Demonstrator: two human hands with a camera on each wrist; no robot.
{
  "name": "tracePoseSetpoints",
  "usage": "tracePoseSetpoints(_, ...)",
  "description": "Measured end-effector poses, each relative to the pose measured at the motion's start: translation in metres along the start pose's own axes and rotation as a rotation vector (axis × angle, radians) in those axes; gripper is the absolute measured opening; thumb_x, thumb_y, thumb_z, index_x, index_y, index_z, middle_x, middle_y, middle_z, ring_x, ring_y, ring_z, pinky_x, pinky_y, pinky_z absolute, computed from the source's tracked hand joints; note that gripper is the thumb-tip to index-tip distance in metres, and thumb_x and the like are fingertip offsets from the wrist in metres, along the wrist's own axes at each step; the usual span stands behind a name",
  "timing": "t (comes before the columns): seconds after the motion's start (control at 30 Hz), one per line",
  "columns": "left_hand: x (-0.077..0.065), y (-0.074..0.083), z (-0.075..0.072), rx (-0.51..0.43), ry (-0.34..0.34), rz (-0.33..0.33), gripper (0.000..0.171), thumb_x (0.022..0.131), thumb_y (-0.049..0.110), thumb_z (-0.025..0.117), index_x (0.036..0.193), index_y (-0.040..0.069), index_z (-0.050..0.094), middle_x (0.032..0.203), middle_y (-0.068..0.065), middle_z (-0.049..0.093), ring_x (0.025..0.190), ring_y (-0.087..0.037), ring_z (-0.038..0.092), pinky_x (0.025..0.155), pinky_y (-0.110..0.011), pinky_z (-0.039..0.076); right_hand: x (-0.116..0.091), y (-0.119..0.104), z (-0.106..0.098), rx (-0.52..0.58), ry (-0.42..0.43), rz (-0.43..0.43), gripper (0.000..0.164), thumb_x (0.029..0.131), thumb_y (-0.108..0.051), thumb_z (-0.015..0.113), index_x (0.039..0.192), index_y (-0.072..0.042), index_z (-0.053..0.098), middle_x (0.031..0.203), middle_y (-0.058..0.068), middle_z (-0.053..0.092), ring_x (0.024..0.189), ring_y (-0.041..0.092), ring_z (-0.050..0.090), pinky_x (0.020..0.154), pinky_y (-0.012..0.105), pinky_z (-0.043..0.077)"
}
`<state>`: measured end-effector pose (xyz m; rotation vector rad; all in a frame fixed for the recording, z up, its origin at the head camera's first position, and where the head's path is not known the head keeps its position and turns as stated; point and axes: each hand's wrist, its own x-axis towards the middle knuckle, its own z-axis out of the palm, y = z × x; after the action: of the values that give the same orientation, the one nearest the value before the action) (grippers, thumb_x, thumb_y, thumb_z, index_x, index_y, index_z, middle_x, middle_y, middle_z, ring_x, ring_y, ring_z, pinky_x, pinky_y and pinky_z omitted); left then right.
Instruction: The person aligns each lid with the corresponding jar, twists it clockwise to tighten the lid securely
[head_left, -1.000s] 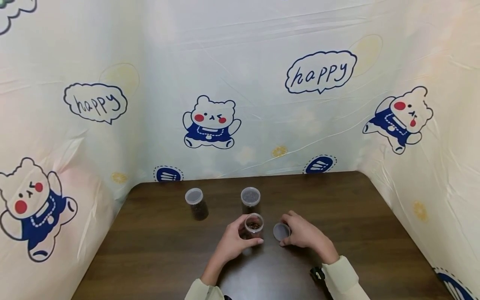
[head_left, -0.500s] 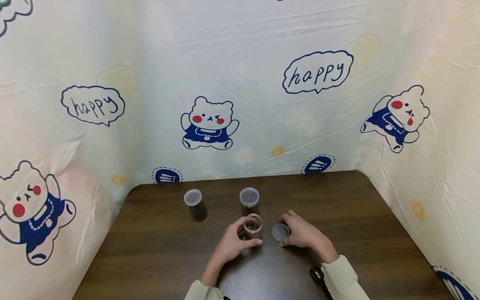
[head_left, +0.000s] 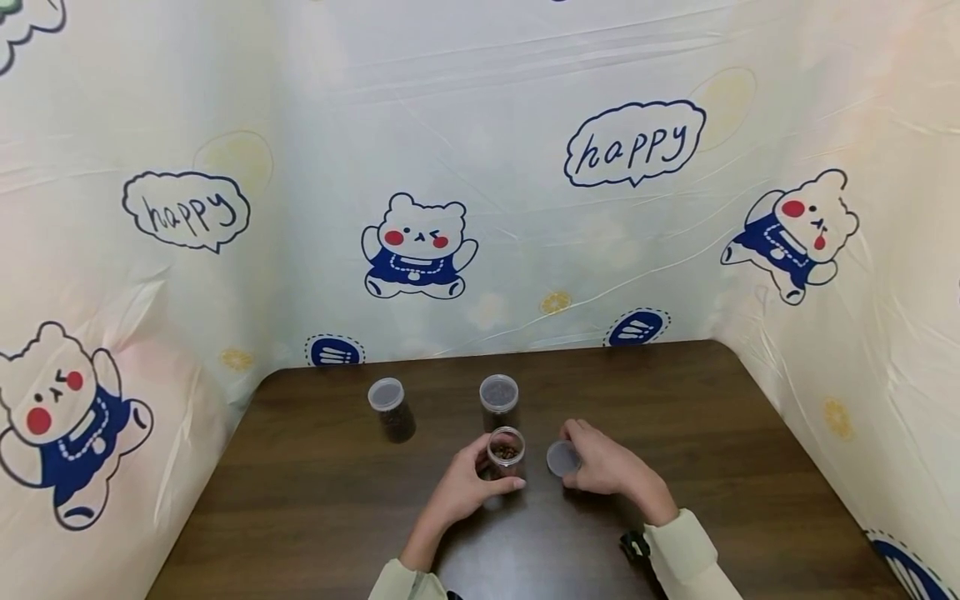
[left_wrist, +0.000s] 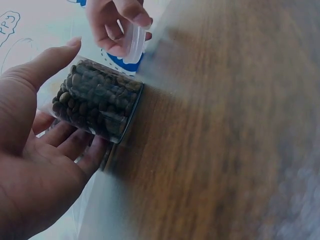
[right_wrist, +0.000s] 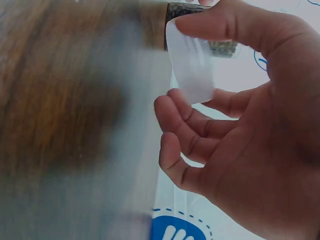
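Observation:
An open clear jar (head_left: pixel 507 460) of brown bean-like pieces stands on the table. My left hand (head_left: pixel 459 492) grips it, thumb on the near side and fingers around the far side. The left wrist view shows the jar (left_wrist: pixel 97 100) filled with these pieces. To its right, my right hand (head_left: pixel 607 462) pinches a translucent round lid (head_left: pixel 564 458) by its edge. In the right wrist view the lid (right_wrist: pixel 192 65) is tilted on edge between thumb and fingers, apart from the jar.
A lidded jar (head_left: pixel 500 400) with dark contents stands just behind the open one. Another lidded jar (head_left: pixel 392 410) stands farther left. The brown wooden table (head_left: pixel 315 500) ends at a printed cloth backdrop (head_left: pixel 517 167).
The lid in my right hand has tilted and shifted slightly away from me. My left hand and the open jar keep their place; the head view has shifted slightly.

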<state>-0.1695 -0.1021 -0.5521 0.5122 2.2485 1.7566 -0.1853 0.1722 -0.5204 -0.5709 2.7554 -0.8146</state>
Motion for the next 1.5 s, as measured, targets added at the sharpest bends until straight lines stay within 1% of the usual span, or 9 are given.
tracePoseSetpoints(0.17, 0.0, -0.002, 0.0, 0.007, -0.005, -0.003, 0.056, 0.087, 0.029, 0.089, 0.136, 0.029, 0.063, 0.135, 0.001, 0.068, 0.122, -0.011, 0.066, 0.099, -0.025, 0.052, 0.0, -0.002, -0.001, 0.014, -0.001, 0.003, 0.053, 0.081, -0.018, 0.085, 0.126, -0.008, 0.058, 0.116, 0.004, 0.06, 0.096, 0.015, 0.057, 0.082, 0.034, 0.054)
tracePoseSetpoints(0.43, 0.0, -0.001, -0.001, 0.037, -0.007, -0.014, 0.054, 0.087, 0.032, 0.088, 0.135, 0.031, 0.063, 0.135, 0.001, 0.068, 0.118, -0.013, 0.067, 0.096, -0.027, 0.053, -0.001, -0.003, -0.002, 0.002, 0.024, -0.06, 0.051, 0.079, -0.01, 0.084, 0.124, -0.001, 0.061, 0.112, 0.004, 0.061, 0.095, 0.016, 0.059, 0.084, 0.035, 0.054)
tracePoseSetpoints(0.57, -0.001, -0.001, -0.001, 0.038, -0.01, -0.025, 0.054, 0.088, 0.033, 0.088, 0.135, 0.031, 0.063, 0.135, 0.001, 0.068, 0.119, -0.014, 0.067, 0.096, -0.029, 0.053, -0.001, -0.003, -0.003, 0.014, 0.009, -0.055, 0.052, 0.081, -0.01, 0.084, 0.127, 0.0, 0.061, 0.114, 0.005, 0.061, 0.097, 0.016, 0.059, 0.087, 0.038, 0.055)
tracePoseSetpoints(0.77, -0.002, -0.001, -0.001, 0.043, -0.012, -0.033, 0.053, 0.088, 0.034, 0.087, 0.135, 0.031, 0.063, 0.135, 0.001, 0.067, 0.119, -0.016, 0.066, 0.095, -0.033, 0.053, 0.001, -0.002, -0.004, 0.024, -0.011, -0.046, 0.055, 0.082, -0.012, 0.084, 0.13, -0.001, 0.061, 0.115, 0.005, 0.059, 0.099, 0.016, 0.058, 0.087, 0.04, 0.055)
tracePoseSetpoints(0.93, -0.002, 0.0, -0.001, 0.055, -0.01, -0.032, 0.053, 0.089, 0.034, 0.087, 0.136, 0.031, 0.062, 0.135, 0.0, 0.067, 0.116, -0.014, 0.066, 0.094, -0.032, 0.053, 0.0, 0.0, -0.005, 0.037, -0.01, -0.049, 0.054, 0.082, -0.012, 0.085, 0.13, -0.004, 0.06, 0.118, 0.006, 0.057, 0.101, 0.017, 0.058, 0.089, 0.041, 0.056)
tracePoseSetpoints(1.13, -0.003, 0.0, 0.0, 0.086, -0.004, -0.026, 0.054, 0.089, 0.035, 0.086, 0.137, 0.032, 0.061, 0.134, 0.001, 0.068, 0.113, -0.011, 0.066, 0.092, -0.029, 0.053, -0.002, 0.001, -0.007, 0.057, 0.001, -0.056, 0.054, 0.083, -0.009, 0.085, 0.129, -0.004, 0.058, 0.114, 0.007, 0.065, 0.098, 0.018, 0.061, 0.086, 0.043, 0.057)
tracePoseSetpoints(1.27, -0.002, 0.0, 0.0, 0.093, 0.0, -0.013, 0.053, 0.09, 0.031, 0.086, 0.137, 0.032, 0.061, 0.134, 0.001, 0.068, 0.111, -0.011, 0.066, 0.091, -0.029, 0.053, -0.003, 0.001, -0.01, 0.074, 0.004, -0.063, 0.055, 0.084, -0.008, 0.085, 0.13, -0.004, 0.056, 0.111, 0.007, 0.066, 0.096, 0.018, 0.062, 0.084, 0.042, 0.056)
tracePoseSetpoints(1.4, -0.002, -0.001, 0.0, 0.089, -0.006, -0.019, 0.052, 0.09, 0.031, 0.085, 0.136, 0.034, 0.062, 0.133, 0.002, 0.068, 0.109, -0.01, 0.066, 0.09, -0.028, 0.052, -0.004, 0.0, -0.013, 0.061, 0.03, -0.074, 0.054, 0.083, -0.008, 0.084, 0.13, -0.005, 0.057, 0.111, 0.004, 0.064, 0.097, 0.017, 0.06, 0.085, 0.039, 0.055)
tracePoseSetpoints(1.5, -0.002, -0.001, -0.001, 0.08, -0.006, -0.027, 0.052, 0.09, 0.032, 0.086, 0.135, 0.034, 0.062, 0.133, 0.002, 0.068, 0.111, -0.01, 0.066, 0.092, -0.029, 0.052, -0.005, -0.002, -0.015, 0.063, 0.053, -0.096, 0.052, 0.083, -0.01, 0.084, 0.129, -0.008, 0.059, 0.113, 0.002, 0.062, 0.1, 0.018, 0.061, 0.085, 0.035, 0.056)
